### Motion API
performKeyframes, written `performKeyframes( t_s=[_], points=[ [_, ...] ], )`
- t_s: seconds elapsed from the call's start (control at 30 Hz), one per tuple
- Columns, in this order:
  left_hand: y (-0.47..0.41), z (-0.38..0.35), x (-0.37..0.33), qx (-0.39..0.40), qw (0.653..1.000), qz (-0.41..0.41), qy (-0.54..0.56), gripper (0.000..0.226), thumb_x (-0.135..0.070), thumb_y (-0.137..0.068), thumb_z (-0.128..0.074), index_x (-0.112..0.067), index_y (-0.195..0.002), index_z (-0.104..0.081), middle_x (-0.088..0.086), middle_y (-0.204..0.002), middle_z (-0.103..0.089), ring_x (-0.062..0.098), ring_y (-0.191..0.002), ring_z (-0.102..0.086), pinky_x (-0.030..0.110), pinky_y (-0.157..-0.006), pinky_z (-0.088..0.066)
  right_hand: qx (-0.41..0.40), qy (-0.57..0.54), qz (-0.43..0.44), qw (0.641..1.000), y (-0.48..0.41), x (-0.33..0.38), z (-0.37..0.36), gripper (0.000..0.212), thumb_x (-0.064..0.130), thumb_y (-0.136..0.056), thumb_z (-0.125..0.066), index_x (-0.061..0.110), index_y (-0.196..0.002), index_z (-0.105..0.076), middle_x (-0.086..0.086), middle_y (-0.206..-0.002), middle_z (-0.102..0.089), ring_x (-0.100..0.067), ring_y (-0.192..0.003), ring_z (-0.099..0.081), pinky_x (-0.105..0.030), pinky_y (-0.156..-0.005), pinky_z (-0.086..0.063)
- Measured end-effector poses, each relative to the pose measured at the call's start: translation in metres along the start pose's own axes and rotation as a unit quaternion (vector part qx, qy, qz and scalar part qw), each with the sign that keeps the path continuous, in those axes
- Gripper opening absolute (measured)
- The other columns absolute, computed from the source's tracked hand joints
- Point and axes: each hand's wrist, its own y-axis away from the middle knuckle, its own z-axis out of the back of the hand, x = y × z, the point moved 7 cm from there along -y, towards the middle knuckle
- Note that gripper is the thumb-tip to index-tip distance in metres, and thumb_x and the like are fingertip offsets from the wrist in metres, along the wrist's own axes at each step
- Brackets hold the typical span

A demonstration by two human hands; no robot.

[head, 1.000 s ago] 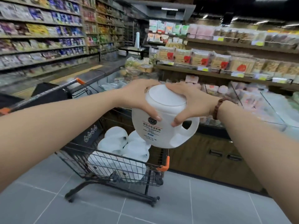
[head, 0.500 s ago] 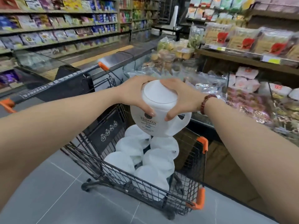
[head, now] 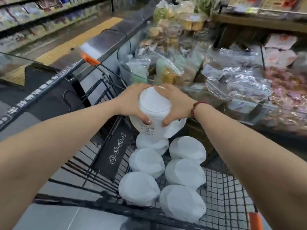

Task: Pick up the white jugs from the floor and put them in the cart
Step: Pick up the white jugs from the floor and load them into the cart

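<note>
I hold a white jug (head: 153, 112) upright between both hands, above the basket of the black wire cart (head: 221, 193). My left hand (head: 131, 102) grips its left shoulder, and my right hand (head: 176, 103) grips its right shoulder, fingers curled over the lid edge. The jug's handle points right, and a printed label faces me. Several more white jugs (head: 184, 173) stand packed in the cart below it, seen from the top. The held jug hangs just over the rearmost one.
The cart's handle bar with an orange end cap (head: 89, 59) runs to the left. A chest display of bagged snacks (head: 232, 77) stands right behind the cart. Shelves of goods (head: 41, 17) line the aisle at left. Grey floor tiles (head: 58, 218) show below.
I have stepped closer and carried the jug forward and down over the cart. The view has tilted down into the basket. Both hands keep the same hold.
</note>
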Motion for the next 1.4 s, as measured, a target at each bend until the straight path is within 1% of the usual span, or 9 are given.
performKeyframes(
  t_s=[0.1, 0.2, 0.4, 0.53, 0.67, 1.03, 1.13, 1.27, 1.4],
  points=[
    [-0.020, -0.017, 0.037, 0.036, 0.999, 0.011, 0.010, 0.123, -0.053, -0.027, -0.092, -0.023, -0.135, -0.041, -0.007, -0.125, -0.045, 0.016, -0.117, -0.040, 0.032, -0.100, -0.035, 0.006, 0.008, -0.019, 1.000, -0.033, -0.010, -0.023, 0.133, 0.044, -0.051, -0.089, 0.024, -0.152, -0.006, -0.004, -0.156, -0.009, -0.026, -0.141, -0.014, -0.040, -0.113, -0.023],
    [-0.032, -0.041, 0.074, 0.064, 0.997, 0.031, 0.025, 0.130, -0.064, -0.021, -0.083, -0.025, -0.137, -0.038, -0.003, -0.129, -0.044, 0.019, -0.122, -0.038, 0.038, -0.105, -0.036, 0.034, 0.020, -0.041, 0.998, -0.060, -0.018, -0.051, 0.133, 0.043, -0.051, -0.088, 0.026, -0.152, -0.004, -0.004, -0.155, -0.010, -0.029, -0.139, -0.017, -0.040, -0.113, -0.025],
    [-0.037, -0.093, 0.128, 0.108, 0.989, 0.092, 0.050, 0.133, -0.061, -0.023, -0.083, -0.031, -0.139, -0.026, 0.000, -0.132, -0.035, 0.021, -0.125, -0.030, 0.044, -0.105, -0.037, 0.074, 0.029, -0.055, 0.995, -0.091, -0.034, -0.108, 0.132, 0.043, -0.050, -0.086, 0.030, -0.151, -0.002, -0.002, -0.152, -0.013, -0.028, -0.135, -0.022, -0.047, -0.111, -0.028],
    [-0.038, -0.120, 0.145, 0.118, 0.987, 0.088, 0.058, 0.129, -0.041, -0.038, -0.094, -0.021, -0.144, -0.023, 0.001, -0.137, -0.032, 0.022, -0.128, -0.024, 0.039, -0.108, -0.031, 0.085, 0.042, -0.058, 0.994, -0.100, -0.044, -0.135, 0.131, 0.041, -0.051, -0.086, 0.032, -0.150, -0.001, -0.003, -0.153, -0.012, -0.029, -0.134, -0.022, -0.043, -0.111, -0.027],
    [-0.040, -0.137, 0.162, 0.118, 0.987, 0.095, 0.049, 0.132, -0.045, -0.037, -0.093, -0.020, -0.144, -0.021, 0.004, -0.139, -0.031, 0.023, -0.130, -0.024, 0.033, -0.104, -0.028, 0.089, 0.050, -0.059, 0.993, -0.109, -0.050, -0.153, 0.130, 0.038, -0.053, -0.085, 0.032, -0.150, 0.001, -0.003, -0.152, -0.013, -0.028, -0.133, -0.020, -0.043, -0.109, -0.024],
    [-0.048, -0.143, 0.168, 0.131, 0.983, 0.113, 0.064, 0.127, -0.035, -0.046, -0.094, -0.022, -0.145, -0.016, 0.004, -0.140, -0.023, 0.023, -0.133, -0.018, 0.039, -0.110, -0.027, 0.092, 0.052, -0.081, 0.991, -0.125, -0.060, -0.166, 0.131, 0.038, -0.054, -0.085, 0.033, -0.150, 0.003, -0.004, -0.155, -0.006, -0.030, -0.139, -0.013, -0.047, -0.114, -0.020],
    [-0.049, -0.146, 0.172, 0.144, 0.981, 0.115, 0.060, 0.132, -0.039, -0.043, -0.093, -0.025, -0.147, -0.012, 0.006, -0.143, -0.021, 0.026, -0.134, -0.018, 0.039, -0.107, -0.026, 0.070, 0.057, -0.090, 0.992, -0.118, -0.060, -0.164, 0.126, 0.041, -0.057, -0.084, 0.033, -0.151, 0.000, -0.003, -0.157, -0.002, -0.028, -0.142, -0.008, -0.046, -0.113, -0.021],
    [-0.047, -0.149, 0.173, 0.155, 0.976, 0.130, 0.078, 0.136, -0.038, -0.047, -0.093, -0.024, -0.150, -0.006, 0.007, -0.150, -0.012, 0.026, -0.140, -0.011, 0.042, -0.113, -0.024, 0.055, 0.045, -0.111, 0.991, -0.104, -0.061, -0.165, 0.117, 0.045, -0.065, -0.080, 0.032, -0.151, -0.002, -0.001, -0.160, 0.003, -0.025, -0.145, -0.005, -0.044, -0.115, -0.019],
    [-0.046, -0.135, 0.160, 0.122, 0.983, 0.102, 0.094, 0.124, -0.037, -0.052, -0.093, -0.019, -0.149, -0.018, 0.005, -0.150, -0.017, 0.023, -0.141, -0.016, 0.037, -0.116, -0.022, 0.024, -0.002, -0.158, 0.987, -0.081, -0.066, -0.161, 0.109, 0.043, -0.071, -0.078, 0.025, -0.152, -0.008, 0.000, -0.160, -0.001, -0.023, -0.145, -0.010, -0.046, -0.116, -0.021]
  ],
)
